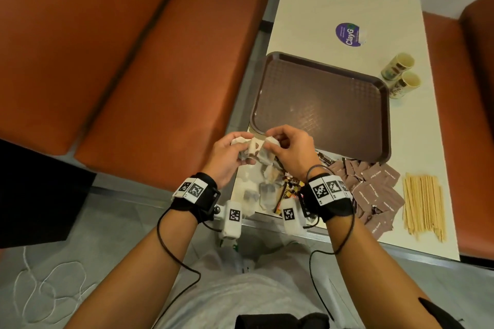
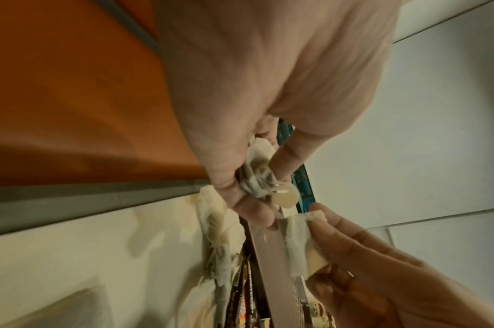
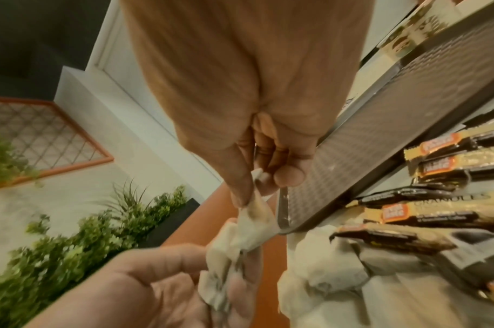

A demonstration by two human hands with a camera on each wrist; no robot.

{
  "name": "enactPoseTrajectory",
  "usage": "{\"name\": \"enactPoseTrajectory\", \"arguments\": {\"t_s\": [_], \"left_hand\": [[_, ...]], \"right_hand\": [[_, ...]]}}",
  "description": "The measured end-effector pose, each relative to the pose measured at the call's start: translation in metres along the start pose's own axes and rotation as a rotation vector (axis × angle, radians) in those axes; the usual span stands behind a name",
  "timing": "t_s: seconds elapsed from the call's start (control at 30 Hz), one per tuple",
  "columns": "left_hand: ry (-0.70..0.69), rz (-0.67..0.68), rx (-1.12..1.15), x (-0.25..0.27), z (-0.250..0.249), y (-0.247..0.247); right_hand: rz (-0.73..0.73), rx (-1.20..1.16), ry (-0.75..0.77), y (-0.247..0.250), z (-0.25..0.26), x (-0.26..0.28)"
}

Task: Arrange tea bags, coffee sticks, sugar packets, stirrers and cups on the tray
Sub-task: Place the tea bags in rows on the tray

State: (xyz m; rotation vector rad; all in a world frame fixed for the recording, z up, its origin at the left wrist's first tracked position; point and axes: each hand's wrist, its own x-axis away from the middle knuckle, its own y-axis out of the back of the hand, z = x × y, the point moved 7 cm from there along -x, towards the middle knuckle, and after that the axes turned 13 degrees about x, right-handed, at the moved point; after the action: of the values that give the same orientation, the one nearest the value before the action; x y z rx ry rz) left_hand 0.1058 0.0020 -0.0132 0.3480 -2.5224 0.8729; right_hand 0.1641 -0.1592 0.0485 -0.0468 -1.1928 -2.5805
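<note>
Both hands are working together in the head view: the left hand (image 1: 227, 153) and the right hand (image 1: 290, 149) are each pinching pale tea bags (image 1: 252, 148) from the bunch held between them, just above the near-left corner of the brown tray (image 1: 320, 104). That tray is lying bare on the white counter (image 1: 334, 2). More tea bags are lying in a loose heap (image 1: 256, 189) at 6 o'clock from the hands, with coffee sticks (image 1: 290, 189) just beside it. Brown sugar packets (image 1: 374, 187) are spreading at 5 o'clock from the tray, and wooden stirrers (image 1: 423, 205) are lying in a bundle at 3 o'clock from the packets. Two paper cups (image 1: 401, 75) are lying on their sides, touching each other, at 3 o'clock from the tray's far corner. A round purple sticker (image 1: 350, 34) is sitting at 12 o'clock from the tray, and orange seat cushions (image 1: 120, 48) are filling the area at 9 o'clock. Seen from the left wrist, the left hand (image 2: 268, 88) is curling its thumb and fingers around crumpled tea bags (image 2: 257, 177), while the right hand (image 2: 380, 266) is pinching a tea bag (image 2: 298, 244) at 5 o'clock from it. Seen from the right wrist, the right hand (image 3: 254, 88) is pinching the tip of one tea bag (image 3: 254, 219) between thumb and forefinger, the left hand (image 3: 155, 288) is gripping the bunch at 7 o'clock, and the tray (image 3: 380, 144) and coffee sticks (image 3: 436, 213) are lying at 3 o'clock.
</note>
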Motion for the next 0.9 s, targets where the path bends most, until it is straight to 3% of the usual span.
{"name": "enactPoseTrajectory", "arguments": {"t_s": [0.33,0.5,0.7,0.9], "left_hand": [[0.038,0.236,-0.066,-0.003,-0.011,-0.035],[-0.053,0.158,-0.119,-0.017,-0.026,-0.035],[-0.149,0.138,-0.325,-0.038,-0.050,-0.042],[-0.172,0.033,-0.345,-0.076,-0.073,-0.052]], "right_hand": [[-0.058,-0.205,0.033,0.033,0.023,-0.006],[-0.134,-0.171,-0.003,0.045,0.021,-0.023],[-0.012,-0.091,-0.003,0.038,0.009,-0.055],[-0.086,-0.208,-0.003,0.059,0.001,-0.112]]}}
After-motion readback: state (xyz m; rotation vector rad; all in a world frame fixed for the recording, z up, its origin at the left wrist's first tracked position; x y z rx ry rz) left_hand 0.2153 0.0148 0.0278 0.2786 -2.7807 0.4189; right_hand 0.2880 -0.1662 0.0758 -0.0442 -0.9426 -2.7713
